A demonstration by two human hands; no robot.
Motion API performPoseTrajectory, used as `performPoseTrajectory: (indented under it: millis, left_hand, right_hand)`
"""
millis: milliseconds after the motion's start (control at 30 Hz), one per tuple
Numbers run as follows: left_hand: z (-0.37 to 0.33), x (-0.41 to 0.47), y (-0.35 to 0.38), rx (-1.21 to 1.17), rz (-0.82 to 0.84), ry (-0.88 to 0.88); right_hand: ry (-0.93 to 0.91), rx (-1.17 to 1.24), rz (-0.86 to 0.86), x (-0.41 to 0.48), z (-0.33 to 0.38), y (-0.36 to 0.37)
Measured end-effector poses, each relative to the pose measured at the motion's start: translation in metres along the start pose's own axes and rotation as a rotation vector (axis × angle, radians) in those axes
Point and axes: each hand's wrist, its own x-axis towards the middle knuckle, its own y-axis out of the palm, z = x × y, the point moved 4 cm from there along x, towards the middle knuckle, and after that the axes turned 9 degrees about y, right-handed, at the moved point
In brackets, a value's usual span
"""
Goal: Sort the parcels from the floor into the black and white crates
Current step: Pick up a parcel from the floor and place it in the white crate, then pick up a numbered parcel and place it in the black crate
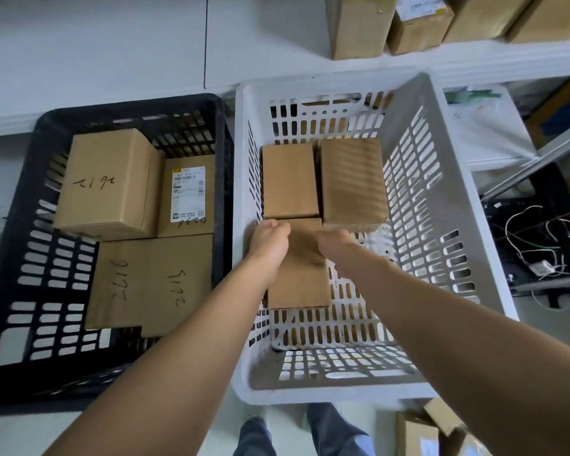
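Inside the white crate (326, 83), both hands are gripping a brown parcel (300, 278): the left hand (270, 243) is curling over its far left corner, the right hand (334, 241) is clasping its far right edge. Two more parcels (290, 179) are sitting side by side just beyond it. Alongside, to the left, the black crate (129, 105) is holding four boxes (109, 182) bearing handwritten marks.

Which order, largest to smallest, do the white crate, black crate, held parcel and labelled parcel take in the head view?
1. white crate
2. black crate
3. held parcel and labelled parcel: look alike; both partly hidden, so unranked.
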Motion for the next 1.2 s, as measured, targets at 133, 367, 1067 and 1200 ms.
performPoseTrajectory:
  millis: [133,367,1067,1200]
  left_hand:
    - [-0.037,-0.017,-0.009,-0.056,0.028,0.148]
    - [-0.106,-0.077,-0.005,-0.173,0.228,0.433]
    - [-0.038,-0.435,0.177,0.123,1.351,0.774]
    - [0.013,-0.492,0.213,0.228,1.463,0.77]
  right_hand:
    - [-0.089,0.103,-0.186,-0.035,0.019,-0.029]
    - [-0.349,0.492,-0.178,-0.12,0.018,-0.074]
    - [-0.241,1.259,-1.07,-0.404,-0.351,-0.159]
    - [-0.108,1.385,-1.133,-0.429,-0.443,-0.147]
